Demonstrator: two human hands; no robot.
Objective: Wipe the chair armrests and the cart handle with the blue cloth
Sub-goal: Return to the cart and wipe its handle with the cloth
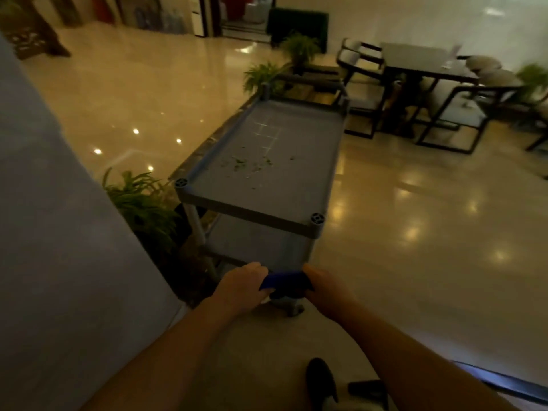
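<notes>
Holding the blue cloth point(283, 282) stretched between both hands, we see it bunched low in front of the cart point(267, 161), directly between our two grips. The left hand point(241, 287) closes its grip on the cloth's left end, fingers curled under so the fabric shows just past the knuckles. The right hand point(324, 289) closes its grip on the right end in the same way, thumb side up. The two hands sit near each other, with only the short span of cloth between them.

Just beyond and above the grips stands the grey cart, its near edge and lower shelf point(255, 241) right behind the cloth. We cannot tell whether the cloth touches any part of the cart, and the picture is blurred there. The top shelf carries small green scraps point(246, 164) farther out from the hands.

Well beyond the right grip, at the far side of the room, chairs point(360, 84) with dark frames stand around a dark bench point(421, 60). Left of the left grip, leafy plants point(139, 203) sit beside the cart. Below the right forearm, a dark shoe point(320, 381) rests on the glossy floor point(430, 232).
</notes>
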